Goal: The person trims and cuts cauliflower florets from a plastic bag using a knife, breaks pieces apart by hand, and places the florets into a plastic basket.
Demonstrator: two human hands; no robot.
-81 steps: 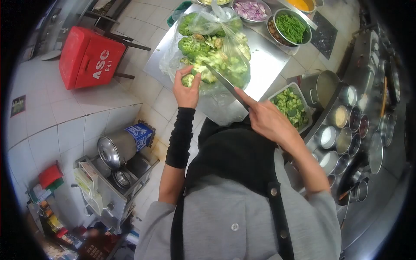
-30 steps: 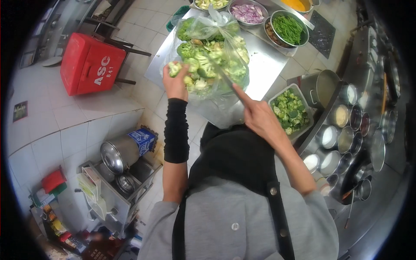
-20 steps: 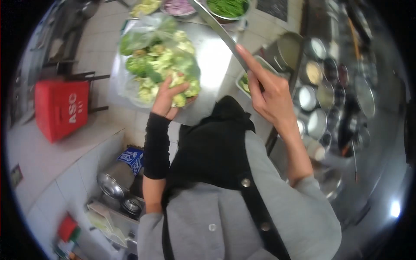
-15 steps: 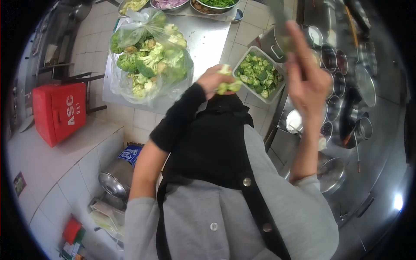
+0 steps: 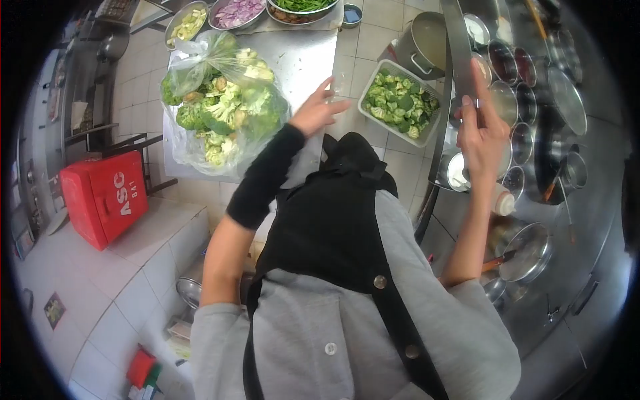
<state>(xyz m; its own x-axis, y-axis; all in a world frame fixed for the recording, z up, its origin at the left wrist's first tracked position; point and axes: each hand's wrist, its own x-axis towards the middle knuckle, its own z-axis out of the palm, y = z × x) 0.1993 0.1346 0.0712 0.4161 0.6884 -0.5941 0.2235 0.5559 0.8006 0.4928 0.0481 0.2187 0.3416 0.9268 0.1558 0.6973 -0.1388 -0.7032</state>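
Observation:
My left hand is in the air between the plastic bag and the basket, fingers apart, nothing in it. The clear bag lies on the metal table, with broccoli in and around its opening. To the right, a pale basket holds cut broccoli pieces. My right hand is raised over the edge of the counter of bowls, wrapped round the handle of a knife whose blade points away from me.
Bowls of chopped purple onion, pale slices and green vegetables stand at the table's far edge. A big pot is behind the basket. Many seasoning bowls line the right counter. A red box is at left.
My left hand took broccoli from the bag, carried it right towards the basket and let it go. My right hand moved right with the knife, away from the bag. The view shifted.

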